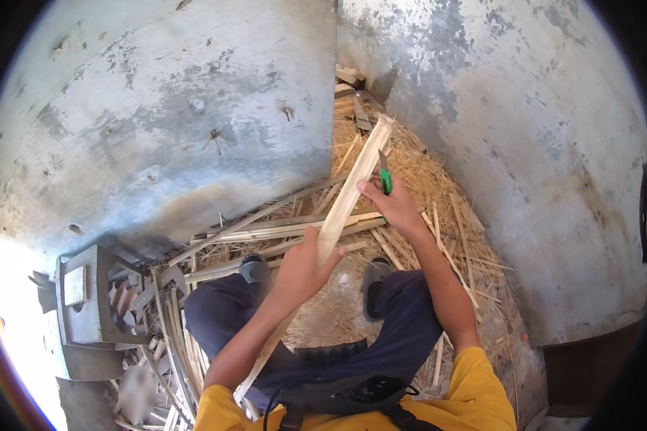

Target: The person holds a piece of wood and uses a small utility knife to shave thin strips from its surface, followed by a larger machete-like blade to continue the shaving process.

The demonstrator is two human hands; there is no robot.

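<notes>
A long pale wooden strip (351, 194) slants from my lap up toward the corner of the walls. My left hand (303, 271) is closed around its lower middle, thumb stretched out to the right. Higher up, my right hand (397, 203) grips a green-handled utility knife (386, 182), its blade pointing up beside the strip's right edge. My right thumb lies close to the strip; whether it touches cannot be told. The strip's lower end passes under my left forearm, partly hidden.
Loose wooden strips (287, 231) lie beyond my feet, with straw-like shavings (417, 169) around them. Two weathered walls (216, 108) meet ahead. A grey box-like frame (86, 309) stands at the left near more strips. My shoes (374, 287) are planted on the littered floor.
</notes>
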